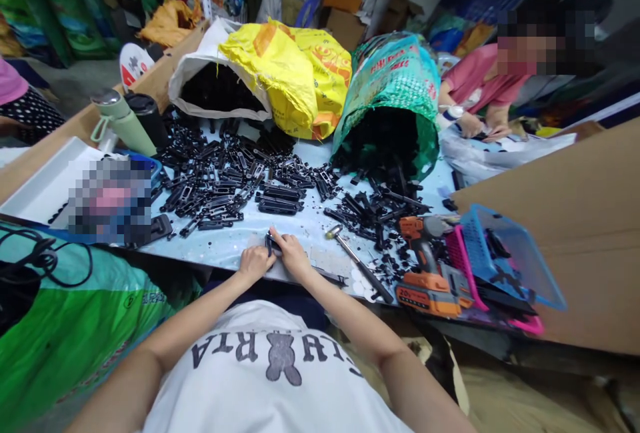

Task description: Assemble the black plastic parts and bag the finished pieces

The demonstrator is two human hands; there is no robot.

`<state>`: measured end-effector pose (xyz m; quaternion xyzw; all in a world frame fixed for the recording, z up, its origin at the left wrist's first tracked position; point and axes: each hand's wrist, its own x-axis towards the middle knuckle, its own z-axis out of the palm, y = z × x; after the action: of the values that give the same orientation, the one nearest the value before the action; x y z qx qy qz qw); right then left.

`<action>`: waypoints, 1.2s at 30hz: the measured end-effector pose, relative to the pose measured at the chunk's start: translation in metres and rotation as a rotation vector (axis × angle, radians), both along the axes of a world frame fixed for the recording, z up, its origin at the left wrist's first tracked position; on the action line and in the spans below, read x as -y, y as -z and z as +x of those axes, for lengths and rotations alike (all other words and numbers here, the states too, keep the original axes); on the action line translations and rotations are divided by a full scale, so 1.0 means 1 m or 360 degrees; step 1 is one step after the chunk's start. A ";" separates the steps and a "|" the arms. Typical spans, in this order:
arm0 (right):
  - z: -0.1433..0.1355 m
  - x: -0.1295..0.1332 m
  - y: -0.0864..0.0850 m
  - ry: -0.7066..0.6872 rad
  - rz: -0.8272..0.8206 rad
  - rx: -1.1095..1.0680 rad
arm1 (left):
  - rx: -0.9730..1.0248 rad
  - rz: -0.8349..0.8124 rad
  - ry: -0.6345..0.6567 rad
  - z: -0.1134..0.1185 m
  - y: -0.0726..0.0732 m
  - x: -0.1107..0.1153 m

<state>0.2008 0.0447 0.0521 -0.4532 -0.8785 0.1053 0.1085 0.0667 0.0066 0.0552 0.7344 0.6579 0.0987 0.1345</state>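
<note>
At the table's near edge my left hand (pixel 256 262) is closed, its fingers pressed against a small black part (pixel 271 244). My right hand (pixel 293 254) pinches the same part from the other side, with its index finger stretched along the top. Both hands cover most of the part, so its exact kind is hidden. Just beyond them lies a row of long black slotted pieces (pixel 280 199), side by side. A hammer (pixel 367 273) with a black grip rests to the right of my right hand.
Loose black parts (pixel 215 176) spread across the table. Behind them lie a white sack (pixel 220 59), a yellow sack (pixel 300 79) and a green sack (pixel 387 79). An orange cordless drill (pixel 425 266) and a blue basket (pixel 515 253) stand at right. A co-worker (pixel 480 79) sits beyond.
</note>
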 end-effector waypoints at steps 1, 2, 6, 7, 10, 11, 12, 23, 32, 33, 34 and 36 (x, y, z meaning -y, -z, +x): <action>0.000 0.001 0.001 0.0017 0.0014 0.0030 | 0.0005 0.0002 -0.0005 0.001 0.001 0.001; 0.000 0.001 0.001 0.0034 0.0025 0.0054 | 0.0010 0.0003 -0.0017 0.002 0.003 0.001; -0.004 -0.005 -0.001 -0.0050 0.0031 0.0024 | 0.0020 0.0014 -0.0087 0.007 0.008 0.000; -0.006 -0.009 -0.002 -0.0105 0.0030 0.0005 | 0.0016 0.0020 -0.0129 0.007 0.008 -0.002; -0.015 -0.022 -0.006 -0.0185 0.0053 0.0016 | -0.0013 0.0010 -0.0302 0.002 0.007 -0.009; -0.018 -0.027 -0.008 -0.0183 0.0060 0.0036 | -0.0021 -0.0008 -0.0318 -0.001 0.006 -0.012; -0.020 -0.030 -0.009 -0.0183 0.0062 0.0052 | -0.0025 -0.0029 -0.0296 -0.005 0.005 -0.015; 0.060 0.003 -0.014 -0.0067 0.0379 -0.0410 | 0.0024 0.0669 0.0592 -0.047 -0.008 -0.031; 0.107 -0.007 0.000 0.0076 0.0381 0.0063 | -0.0156 0.0356 0.1087 -0.023 -0.012 -0.077; 0.109 -0.013 0.000 0.0146 0.0415 0.0088 | -0.0186 0.0329 0.1068 -0.018 -0.016 -0.081; 0.111 -0.019 -0.001 0.0184 0.0437 0.0113 | -0.0212 0.0302 0.1040 -0.013 -0.020 -0.086; 0.115 -0.028 -0.005 0.0172 0.0453 0.0148 | -0.0229 0.0239 0.0965 -0.005 -0.029 -0.093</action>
<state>0.3153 0.0729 0.0576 -0.4843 -0.8629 -0.0473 0.1365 0.0618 0.0991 0.0840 0.9099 0.4079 0.0504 0.0563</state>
